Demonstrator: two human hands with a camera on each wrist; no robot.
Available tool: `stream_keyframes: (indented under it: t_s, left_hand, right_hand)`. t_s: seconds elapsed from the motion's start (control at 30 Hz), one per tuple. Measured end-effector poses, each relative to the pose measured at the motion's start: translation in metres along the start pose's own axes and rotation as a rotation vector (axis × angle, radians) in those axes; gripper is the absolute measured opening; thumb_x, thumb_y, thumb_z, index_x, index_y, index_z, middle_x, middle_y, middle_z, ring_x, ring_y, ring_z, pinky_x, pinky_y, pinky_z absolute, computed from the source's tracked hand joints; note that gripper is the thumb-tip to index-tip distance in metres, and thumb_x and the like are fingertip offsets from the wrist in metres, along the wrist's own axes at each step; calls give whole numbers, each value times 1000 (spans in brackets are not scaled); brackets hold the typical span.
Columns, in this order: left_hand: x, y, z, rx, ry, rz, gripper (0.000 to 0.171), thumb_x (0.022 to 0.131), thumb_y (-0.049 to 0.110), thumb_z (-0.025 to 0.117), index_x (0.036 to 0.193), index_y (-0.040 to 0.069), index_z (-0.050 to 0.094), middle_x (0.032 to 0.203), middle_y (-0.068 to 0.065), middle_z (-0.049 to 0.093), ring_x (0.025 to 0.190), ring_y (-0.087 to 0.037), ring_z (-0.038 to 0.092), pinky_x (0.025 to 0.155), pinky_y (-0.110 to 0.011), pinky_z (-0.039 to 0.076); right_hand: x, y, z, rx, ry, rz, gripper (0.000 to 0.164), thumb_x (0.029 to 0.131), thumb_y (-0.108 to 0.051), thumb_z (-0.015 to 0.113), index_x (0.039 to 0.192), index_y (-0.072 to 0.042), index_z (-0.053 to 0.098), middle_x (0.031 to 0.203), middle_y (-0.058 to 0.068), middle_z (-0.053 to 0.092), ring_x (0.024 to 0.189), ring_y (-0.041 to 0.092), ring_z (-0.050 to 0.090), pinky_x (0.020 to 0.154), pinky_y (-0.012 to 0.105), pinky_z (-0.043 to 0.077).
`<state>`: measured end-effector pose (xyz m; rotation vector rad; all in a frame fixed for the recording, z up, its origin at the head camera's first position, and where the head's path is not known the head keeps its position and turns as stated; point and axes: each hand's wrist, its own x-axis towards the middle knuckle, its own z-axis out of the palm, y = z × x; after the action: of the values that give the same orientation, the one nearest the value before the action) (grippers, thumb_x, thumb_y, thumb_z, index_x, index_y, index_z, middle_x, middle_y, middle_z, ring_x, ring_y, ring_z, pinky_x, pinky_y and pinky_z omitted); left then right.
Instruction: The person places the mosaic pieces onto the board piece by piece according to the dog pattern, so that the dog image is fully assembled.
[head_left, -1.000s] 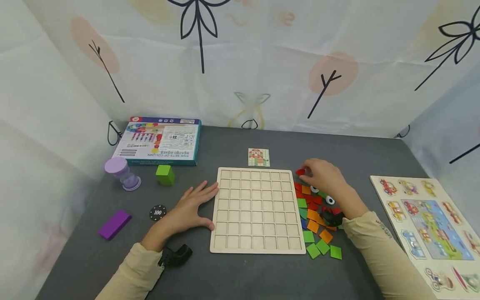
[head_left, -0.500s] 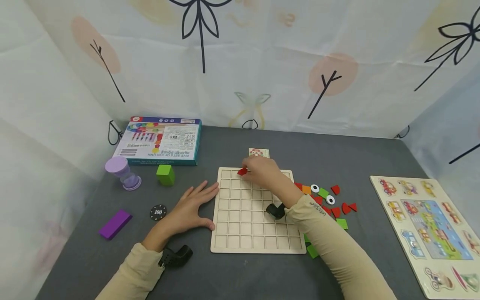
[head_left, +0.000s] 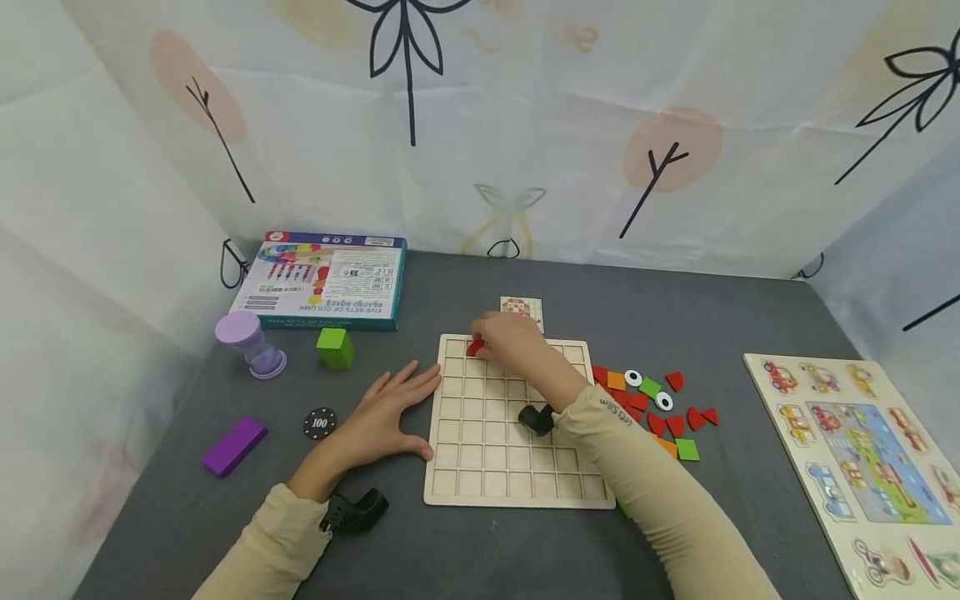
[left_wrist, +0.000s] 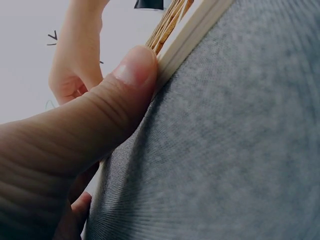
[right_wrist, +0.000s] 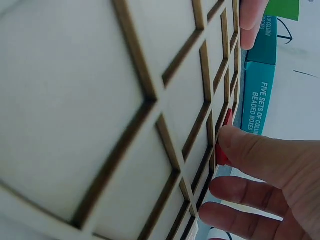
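Note:
A pale wooden grid board (head_left: pixel 495 457) lies on the grey table, divided into small square cells. My right hand (head_left: pixel 516 340) reaches over its far row and pinches a red tile (head_left: pixel 475 347) between thumb and fingers, at a cell near the far left corner. In the right wrist view the red tile (right_wrist: pixel 224 145) stands tilted against the grid ridges, under the thumb. My left hand (head_left: pixel 390 414) rests beside the board's left edge with fingers spread. In the left wrist view its thumb (left_wrist: pixel 131 82) touches the board's side (left_wrist: pixel 185 45).
Red, orange and green tiles (head_left: pixel 675 426) and white rings (head_left: pixel 633 378) lie right of the board, partly behind my right sleeve. A small picture card (head_left: pixel 532 310) lies beyond it. Leftward are a box (head_left: pixel 330 283), green cube (head_left: pixel 335 348), hourglass (head_left: pixel 251 343), purple block (head_left: pixel 234 447); rightward, a picture puzzle (head_left: pixel 862 467).
My right hand has carried the red tile from the pile on the right to the board's far left cells, then slightly further left. The left hand has stayed in place.

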<state>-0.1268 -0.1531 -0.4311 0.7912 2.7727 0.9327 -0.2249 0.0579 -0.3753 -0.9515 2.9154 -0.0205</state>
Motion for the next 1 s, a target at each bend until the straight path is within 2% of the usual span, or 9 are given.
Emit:
stream_keyframes:
  t_s: [0.2, 0.3, 0.4, 0.57, 0.7, 0.83, 1.0]
  left_hand:
    - [0, 0, 1, -2, 1, -3, 103, 56, 55, 71, 141, 16, 28, 146, 2, 23, 136, -26, 11, 104, -53, 3]
    - [0, 0, 2, -9, 2, -7, 103, 56, 55, 72, 141, 16, 28, 146, 2, 23, 136, -26, 11, 104, -53, 3]
    - [-1, 0, 2, -10, 3, -10, 104, 55, 55, 72, 141, 16, 28, 146, 2, 23, 136, -26, 10, 104, -52, 3]
    - [-3, 1, 2, -13, 12, -9, 104, 55, 53, 73, 140, 15, 28, 146, 2, 24, 136, -26, 11, 104, -52, 2]
    - [-4, 1, 1, -13, 15, -7, 104, 55, 54, 73, 140, 14, 29, 146, 2, 24, 136, -27, 11, 104, -52, 2]
    - [-2, 1, 1, -5, 16, -4, 105, 54, 55, 72, 140, 14, 29, 146, 2, 24, 136, -27, 11, 104, -52, 2]
    - [0, 2, 2, -1, 15, 5, 104, 55, 56, 72, 140, 15, 29, 146, 2, 23, 136, -27, 11, 104, -53, 2]
  right_hand:
    - [-5, -1, 1, -21, -6, 3, 22, 81, -30, 64, 100, -18, 65, 94, -3, 60, 81, 14, 59, 64, 30, 48]
    - [-14, 5, -2, 31, -11, 21, 27, 81, -29, 64, 107, -20, 63, 104, -3, 61, 89, 14, 59, 68, 33, 49]
    - [-33, 20, -10, 112, 3, 50, 32, 82, -28, 64, 113, -21, 60, 109, -2, 60, 94, 15, 58, 70, 35, 49]
    - [-79, 63, -15, 147, 60, 129, 32, 79, -24, 67, 110, -16, 61, 97, 1, 59, 82, 16, 57, 62, 33, 47]
    - [-111, 91, -11, 158, 32, 207, 28, 79, -21, 67, 105, -12, 63, 98, 4, 59, 82, 19, 55, 64, 35, 48]
    - [-130, 107, -5, 169, -18, 231, 24, 78, -21, 68, 100, -12, 65, 96, 4, 59, 83, 19, 56, 68, 37, 48]
    - [-139, 113, -2, 170, -26, 233, 21, 76, -22, 70, 94, -12, 65, 89, 2, 58, 79, 18, 55, 67, 36, 48]
